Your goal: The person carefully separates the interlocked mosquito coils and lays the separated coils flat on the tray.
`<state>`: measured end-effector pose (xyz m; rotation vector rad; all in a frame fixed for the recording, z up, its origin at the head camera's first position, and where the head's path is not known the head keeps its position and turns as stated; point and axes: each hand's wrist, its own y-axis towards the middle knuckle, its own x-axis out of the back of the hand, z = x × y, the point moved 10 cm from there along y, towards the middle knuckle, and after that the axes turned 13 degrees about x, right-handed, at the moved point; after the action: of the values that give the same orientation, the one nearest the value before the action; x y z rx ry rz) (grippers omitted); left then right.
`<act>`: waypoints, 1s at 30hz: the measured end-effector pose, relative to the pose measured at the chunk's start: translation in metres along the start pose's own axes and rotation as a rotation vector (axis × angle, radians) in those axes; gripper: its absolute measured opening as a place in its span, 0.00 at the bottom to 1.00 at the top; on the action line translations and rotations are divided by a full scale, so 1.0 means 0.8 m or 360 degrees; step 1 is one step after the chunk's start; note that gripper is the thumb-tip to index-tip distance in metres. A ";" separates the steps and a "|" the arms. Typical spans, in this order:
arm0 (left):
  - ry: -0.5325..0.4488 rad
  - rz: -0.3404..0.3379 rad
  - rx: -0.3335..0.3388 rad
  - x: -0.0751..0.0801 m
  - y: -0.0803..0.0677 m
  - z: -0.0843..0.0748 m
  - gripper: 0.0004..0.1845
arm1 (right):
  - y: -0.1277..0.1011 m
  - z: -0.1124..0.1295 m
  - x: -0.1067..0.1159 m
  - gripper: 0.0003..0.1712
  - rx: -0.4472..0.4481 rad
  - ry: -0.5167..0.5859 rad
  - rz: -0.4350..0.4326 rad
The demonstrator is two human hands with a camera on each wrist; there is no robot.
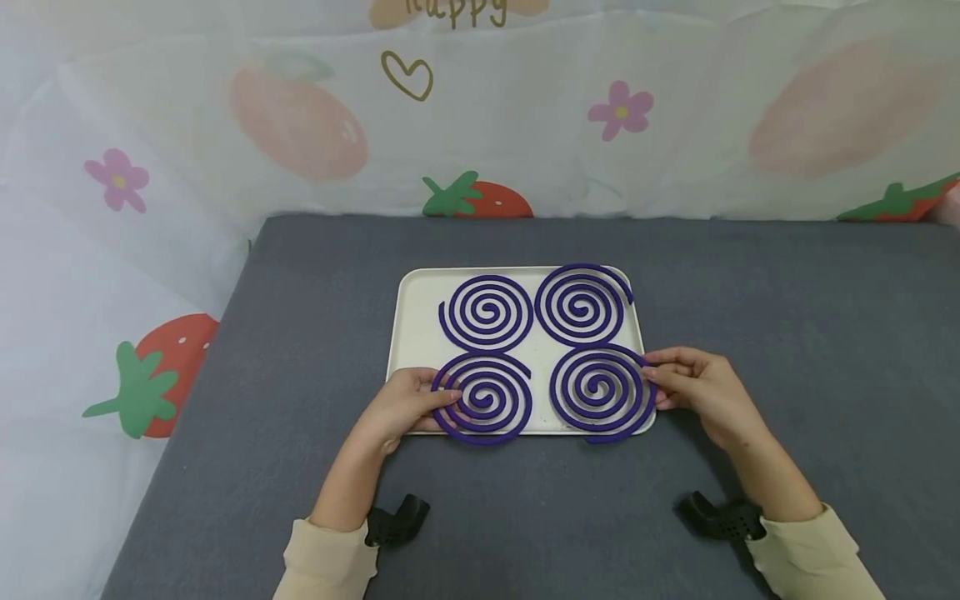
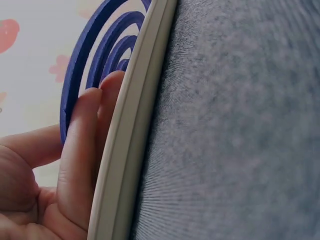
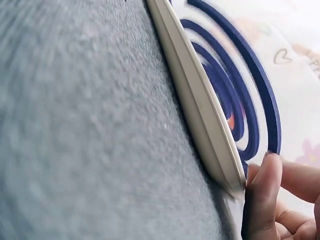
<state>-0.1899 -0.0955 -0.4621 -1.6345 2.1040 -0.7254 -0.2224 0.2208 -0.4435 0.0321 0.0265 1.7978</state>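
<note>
behind the grey felt-covered table [image 1: 750,333] hangs a white cloth backdrop [image 1: 187,208] printed with strawberries, pink flowers, a gold outlined heart and gold lettering cut off at the top, seemingly "happy". a cream rectangular plastic tray [image 1: 408,325] sits mid-table with four purple spiral coils on it. my left hand [image 1: 401,404] lies at the tray's near left corner, fingertips pinching the near-left purple spiral coil [image 1: 483,398]. my right hand [image 1: 697,387] pinches the outer edge of the near-right purple spiral coil [image 1: 600,392] at the tray's right rim.
</note>
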 end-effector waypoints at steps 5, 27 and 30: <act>0.0018 -0.0120 0.0000 0.007 0.002 -0.002 0.15 | 0.001 0.000 -0.001 0.11 0.0035 -0.0094 0.0001; 0.0163 -0.0119 -0.0139 0.036 -0.017 -0.013 0.21 | 0.007 0.004 0.001 0.15 0.0141 -0.0211 0.0025; 0.0199 -0.0158 -0.0133 0.037 -0.017 -0.013 0.20 | 0.006 0.005 0.001 0.17 0.0136 -0.0206 0.0044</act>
<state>-0.1927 -0.1248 -0.4450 -1.7921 2.1789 -0.7998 -0.2271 0.2204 -0.4396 0.2107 0.0104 1.8181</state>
